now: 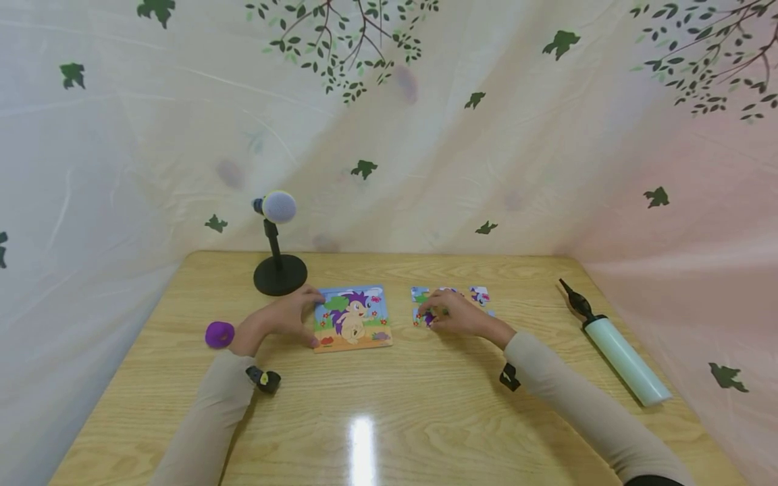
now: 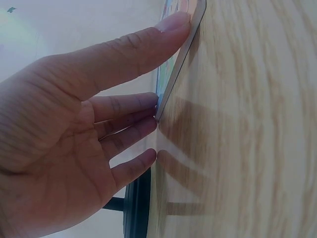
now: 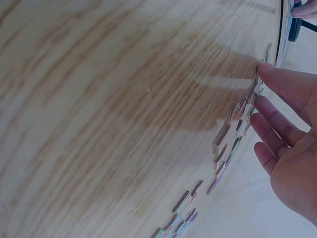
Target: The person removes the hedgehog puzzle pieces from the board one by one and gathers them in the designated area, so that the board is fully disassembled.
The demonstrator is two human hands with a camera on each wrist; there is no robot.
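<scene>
A hedgehog picture puzzle in a flat board (image 1: 354, 324) lies left of the middle of the table. Against its left side rests my left hand (image 1: 284, 316), thumb at the near corner and fingertips at the far one. From the left wrist, the thumb (image 2: 173, 25) touches the board's edge and the fingers stretch out nearly straight. To the right lie loose jigsaw pieces (image 1: 479, 295) in a loose group. My right hand (image 1: 457, 313) reaches over them, its thumb and fingertips spread apart and touching a purple piece (image 1: 429, 318). Part of the group is hidden under this hand.
Behind the left hand stands a round-headed device on a black stand (image 1: 280, 275). A purple ring-shaped object (image 1: 219, 334) lies beside the left wrist. At the right is a pale green hand pump (image 1: 627, 361) with a black nozzle. A leaf-printed curtain (image 1: 419, 169) hangs behind the table.
</scene>
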